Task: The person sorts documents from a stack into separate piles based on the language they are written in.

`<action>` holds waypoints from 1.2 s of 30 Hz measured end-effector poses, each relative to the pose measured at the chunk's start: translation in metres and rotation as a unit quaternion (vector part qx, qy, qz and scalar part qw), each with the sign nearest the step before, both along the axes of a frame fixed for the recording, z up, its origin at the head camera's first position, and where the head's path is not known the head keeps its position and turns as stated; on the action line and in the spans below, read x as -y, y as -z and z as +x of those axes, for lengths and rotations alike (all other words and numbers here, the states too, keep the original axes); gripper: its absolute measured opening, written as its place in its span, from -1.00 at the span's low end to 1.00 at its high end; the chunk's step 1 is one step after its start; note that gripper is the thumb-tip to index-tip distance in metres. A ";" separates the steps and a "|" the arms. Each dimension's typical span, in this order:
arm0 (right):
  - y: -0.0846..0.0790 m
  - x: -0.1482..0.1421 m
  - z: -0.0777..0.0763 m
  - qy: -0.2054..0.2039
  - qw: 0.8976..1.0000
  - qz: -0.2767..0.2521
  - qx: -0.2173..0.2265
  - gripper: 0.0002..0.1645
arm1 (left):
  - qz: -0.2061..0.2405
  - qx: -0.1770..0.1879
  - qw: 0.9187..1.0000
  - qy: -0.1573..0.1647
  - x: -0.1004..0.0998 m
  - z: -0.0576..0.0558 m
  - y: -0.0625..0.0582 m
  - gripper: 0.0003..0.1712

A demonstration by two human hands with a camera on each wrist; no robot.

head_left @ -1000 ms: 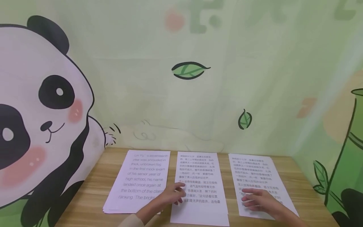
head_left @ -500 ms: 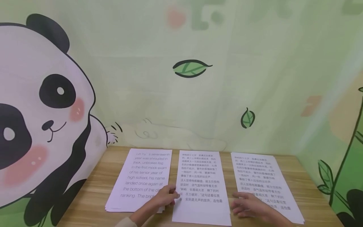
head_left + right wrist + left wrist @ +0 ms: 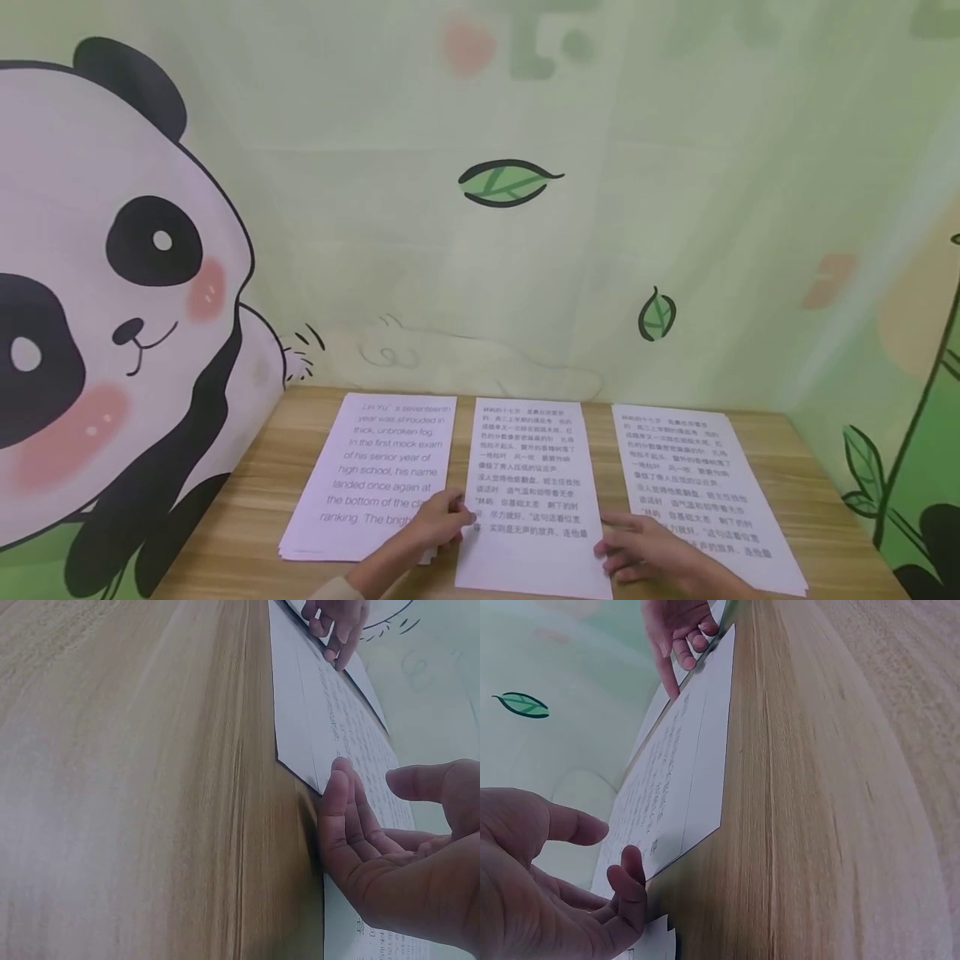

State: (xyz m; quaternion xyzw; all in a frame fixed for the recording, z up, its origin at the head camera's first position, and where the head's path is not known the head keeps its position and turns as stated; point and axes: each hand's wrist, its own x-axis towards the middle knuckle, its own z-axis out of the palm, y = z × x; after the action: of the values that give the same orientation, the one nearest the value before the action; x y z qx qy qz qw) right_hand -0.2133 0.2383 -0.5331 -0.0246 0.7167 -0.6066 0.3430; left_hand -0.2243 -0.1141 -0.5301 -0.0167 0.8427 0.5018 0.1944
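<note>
The middle stack of printed paper (image 3: 528,467) lies between my two hands, its Chinese text facing me. At its left long edge is my left hand (image 3: 431,525), fingertips right at the paper, thumb held apart from the bent fingers (image 3: 630,889). My right hand (image 3: 648,550) is at the opposite edge, its fingertips (image 3: 339,776) right by the sheets and its thumb raised away. Neither hand pinches the paper. Part of the right stack (image 3: 690,475), also in Chinese, is hidden under the right hand and forearm. The left hand covers a corner of the English-text stack (image 3: 367,475).
All three stacks lie side by side on a wood-grain table (image 3: 247,500), with strips of tabletop between them. Behind the table hangs a green backdrop (image 3: 360,233) printed with a panda (image 3: 90,167) and leaves.
The left hand has moved left from over the middle stack to its left edge. The right hand has moved left off the right stack to the middle stack's right edge.
</note>
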 end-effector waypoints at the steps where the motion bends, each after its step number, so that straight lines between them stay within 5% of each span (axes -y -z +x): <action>1: 0.000 0.000 0.000 -0.001 1.000 0.000 0.002 -0.11 | -0.002 -0.002 1.000 -0.004 0.000 0.000 0.000 -0.77; 12: 0.000 0.001 0.002 0.003 1.000 -0.006 -0.008 -0.13 | 0.007 0.017 1.000 -0.005 -0.001 0.001 -0.002 -0.51; 21: -0.006 -0.001 0.000 0.010 1.000 -0.007 -0.015 -0.17 | 0.031 -0.024 0.999 0.005 -0.001 0.003 -0.006 -0.79; 28: -0.012 0.000 0.001 0.057 0.998 0.019 -0.031 -0.20 | 0.063 -0.038 0.997 -0.028 -0.001 0.003 -0.007 -0.48; 36: -0.010 0.004 -0.001 0.109 0.993 0.035 -0.021 -0.34 | 0.129 -0.023 0.990 -0.059 0.000 -0.001 0.000 -0.54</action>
State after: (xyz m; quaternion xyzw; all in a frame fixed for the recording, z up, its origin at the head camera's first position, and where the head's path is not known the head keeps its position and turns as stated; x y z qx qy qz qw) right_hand -0.2145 0.2343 -0.5233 0.0529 0.7429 -0.6143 0.2606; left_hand -0.2249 -0.1139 -0.5303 -0.0295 0.7728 0.6170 0.1458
